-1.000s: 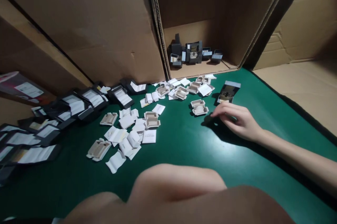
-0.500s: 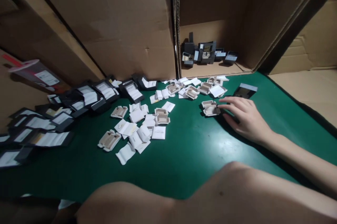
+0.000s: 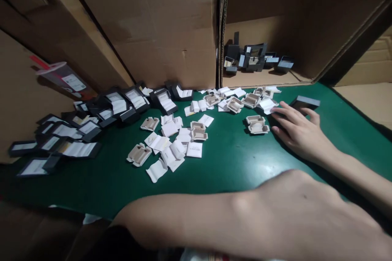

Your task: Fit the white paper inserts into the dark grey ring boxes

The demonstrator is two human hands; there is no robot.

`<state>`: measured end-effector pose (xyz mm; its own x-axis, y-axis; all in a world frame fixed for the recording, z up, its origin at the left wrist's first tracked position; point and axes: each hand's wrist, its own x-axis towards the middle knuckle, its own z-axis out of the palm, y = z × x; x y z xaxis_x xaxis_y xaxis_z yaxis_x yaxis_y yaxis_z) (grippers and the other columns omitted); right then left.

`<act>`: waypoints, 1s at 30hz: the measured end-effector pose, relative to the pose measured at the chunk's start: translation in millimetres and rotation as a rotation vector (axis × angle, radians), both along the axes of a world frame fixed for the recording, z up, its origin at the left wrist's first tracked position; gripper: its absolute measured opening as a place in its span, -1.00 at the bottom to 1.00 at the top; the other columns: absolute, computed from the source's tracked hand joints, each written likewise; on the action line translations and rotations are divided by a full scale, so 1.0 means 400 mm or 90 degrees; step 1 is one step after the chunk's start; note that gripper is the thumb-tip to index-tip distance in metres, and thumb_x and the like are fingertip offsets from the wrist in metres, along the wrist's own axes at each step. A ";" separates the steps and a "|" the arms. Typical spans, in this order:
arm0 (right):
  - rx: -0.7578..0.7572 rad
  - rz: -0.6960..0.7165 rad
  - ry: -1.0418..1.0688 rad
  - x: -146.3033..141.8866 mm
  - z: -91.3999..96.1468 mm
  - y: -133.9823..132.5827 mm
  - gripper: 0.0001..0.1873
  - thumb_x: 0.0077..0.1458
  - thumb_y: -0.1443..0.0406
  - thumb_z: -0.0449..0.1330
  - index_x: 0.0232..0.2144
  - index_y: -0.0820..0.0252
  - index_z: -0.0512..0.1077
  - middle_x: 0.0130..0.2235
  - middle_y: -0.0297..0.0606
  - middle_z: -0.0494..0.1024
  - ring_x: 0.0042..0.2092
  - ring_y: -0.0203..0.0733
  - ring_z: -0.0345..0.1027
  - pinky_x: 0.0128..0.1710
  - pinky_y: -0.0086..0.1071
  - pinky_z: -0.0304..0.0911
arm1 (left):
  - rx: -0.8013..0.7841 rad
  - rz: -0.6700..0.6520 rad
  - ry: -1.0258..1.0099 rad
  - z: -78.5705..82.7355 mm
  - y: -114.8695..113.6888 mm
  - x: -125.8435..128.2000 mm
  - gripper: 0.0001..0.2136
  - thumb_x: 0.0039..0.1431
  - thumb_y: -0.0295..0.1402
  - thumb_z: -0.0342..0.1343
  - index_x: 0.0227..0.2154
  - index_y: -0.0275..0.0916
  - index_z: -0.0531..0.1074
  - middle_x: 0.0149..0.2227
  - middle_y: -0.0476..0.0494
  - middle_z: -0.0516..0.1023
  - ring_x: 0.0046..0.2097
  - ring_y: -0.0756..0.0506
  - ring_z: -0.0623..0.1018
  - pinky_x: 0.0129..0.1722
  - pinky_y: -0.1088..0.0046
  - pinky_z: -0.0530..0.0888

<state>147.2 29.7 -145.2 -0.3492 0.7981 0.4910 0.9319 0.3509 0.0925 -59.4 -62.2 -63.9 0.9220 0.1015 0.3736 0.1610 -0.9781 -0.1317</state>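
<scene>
My right hand (image 3: 301, 132) is palm down over the green tabletop, fingers spread. Its fingertips are close to a white folded paper (image 3: 267, 105); whether they touch it I cannot tell. Just behind the hand is a small dark box (image 3: 306, 102), partly hidden by the fingers. An unfolded cardboard insert (image 3: 257, 125), white outside and brown inside, lies left of the thumb. My left arm crosses the bottom of the view, and my left hand (image 3: 312, 208) is close to the camera at lower right, its fingers hidden.
Black boxes (image 3: 114, 103) with white linings lie open along the left. White papers and inserts (image 3: 173, 152) are scattered mid-table. Several dark boxes (image 3: 255, 56) stand inside a large carton (image 3: 269, 28) at the back. A clear plastic container (image 3: 69, 79) with a red strip stands far left.
My right hand has moved off the cardboard insert, and its fingers are spread wider. My left arm has risen further into view along the bottom. The camera has turned slightly left.
</scene>
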 end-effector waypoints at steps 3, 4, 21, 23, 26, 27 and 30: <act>0.011 0.032 0.058 -0.003 0.005 -0.005 -0.67 0.25 0.23 -0.02 0.01 0.20 0.33 0.09 -0.05 0.42 0.20 0.08 0.21 0.12 0.01 0.01 | -0.039 0.008 0.023 0.005 0.101 0.015 -0.84 0.08 -0.51 0.09 -0.48 -0.12 0.49 -0.50 0.05 0.47 -0.51 -0.02 0.44 -0.71 0.46 0.09; 0.020 0.051 0.083 -0.003 0.010 -0.009 -0.67 0.23 0.24 0.01 0.02 0.18 0.33 0.08 -0.06 0.43 0.17 0.06 0.25 0.11 0.00 0.05 | -0.046 0.000 0.041 -0.002 0.125 0.018 -0.83 0.07 -0.54 0.07 -0.46 -0.14 0.49 -0.49 0.05 0.48 -0.50 -0.03 0.44 -0.70 0.46 0.07; 0.069 0.117 0.081 0.033 0.056 -0.040 -0.86 0.08 0.42 0.11 -0.33 0.22 0.47 -0.22 -0.17 0.56 -0.24 -0.17 0.47 -0.32 -0.36 0.37 | -0.116 0.113 -0.011 -0.137 0.205 0.004 -0.79 0.27 -0.38 -0.09 -0.34 -0.23 0.45 -0.24 -0.12 0.40 -0.26 -0.04 0.36 -0.58 0.55 0.20; 0.025 0.170 0.096 0.031 0.048 -0.037 -0.82 0.10 0.42 0.10 -0.26 0.20 0.47 -0.17 -0.16 0.55 -0.19 -0.16 0.46 -0.25 -0.33 0.38 | -0.116 0.135 -0.051 -0.135 0.205 0.003 -0.79 0.27 -0.39 -0.09 -0.30 -0.21 0.47 -0.23 -0.11 0.41 -0.24 -0.05 0.37 -0.58 0.56 0.20; -0.023 0.267 0.163 0.020 0.049 -0.042 -0.80 0.10 0.43 0.10 -0.23 0.18 0.45 -0.16 -0.14 0.53 -0.17 -0.18 0.44 -0.24 -0.34 0.37 | -0.112 0.148 -0.149 -0.133 0.213 -0.002 -0.79 0.23 -0.42 -0.06 -0.17 -0.17 0.45 -0.17 -0.10 0.44 -0.19 -0.07 0.39 -0.49 0.53 0.32; -0.036 0.305 0.194 0.014 0.053 -0.046 -0.81 0.10 0.44 0.10 -0.24 0.18 0.45 -0.18 -0.13 0.53 -0.18 -0.20 0.43 -0.25 -0.36 0.37 | -0.116 0.144 -0.189 -0.131 0.219 -0.004 -0.76 0.21 -0.45 -0.05 -0.13 -0.16 0.44 -0.13 -0.11 0.43 -0.16 -0.08 0.40 -0.42 0.50 0.37; -0.064 0.390 0.292 -0.007 0.071 -0.065 -0.80 0.09 0.45 0.09 -0.26 0.18 0.45 -0.25 -0.15 0.53 -0.26 -0.25 0.44 -0.32 -0.42 0.36 | -0.149 0.121 -0.308 -0.128 0.240 -0.007 -0.71 0.17 -0.53 -0.07 -0.08 -0.20 0.37 -0.04 -0.17 0.38 -0.05 -0.11 0.40 -0.19 0.38 0.44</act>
